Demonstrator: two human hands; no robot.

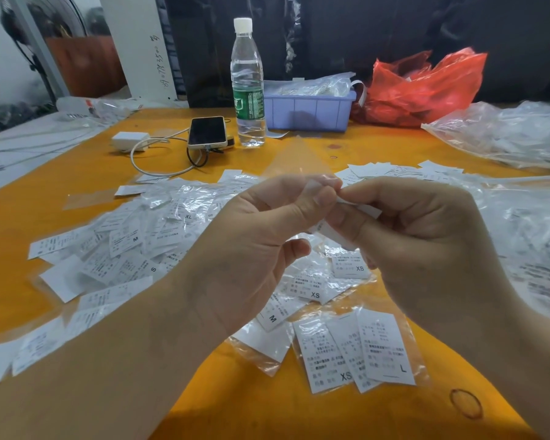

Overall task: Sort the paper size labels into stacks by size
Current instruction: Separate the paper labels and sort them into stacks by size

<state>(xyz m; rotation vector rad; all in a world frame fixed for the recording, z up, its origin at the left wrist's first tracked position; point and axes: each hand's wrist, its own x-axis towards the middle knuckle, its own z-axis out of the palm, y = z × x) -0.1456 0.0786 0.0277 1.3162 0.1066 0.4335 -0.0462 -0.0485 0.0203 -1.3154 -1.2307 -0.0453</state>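
Above the table's middle, my left hand and my right hand meet and both pinch a small white paper label in a clear plastic sleeve that sticks up behind the fingers. Its size mark is hidden. A loose heap of bagged labels marked XL, M and S lies at the left. Below the hands lie XS labels, an M label and a near group showing XS and L.
Orange table. At the back stand a water bottle, a phone with cable and white charger, a purple bin and a red plastic bag. Clear bags of labels lie at the right.
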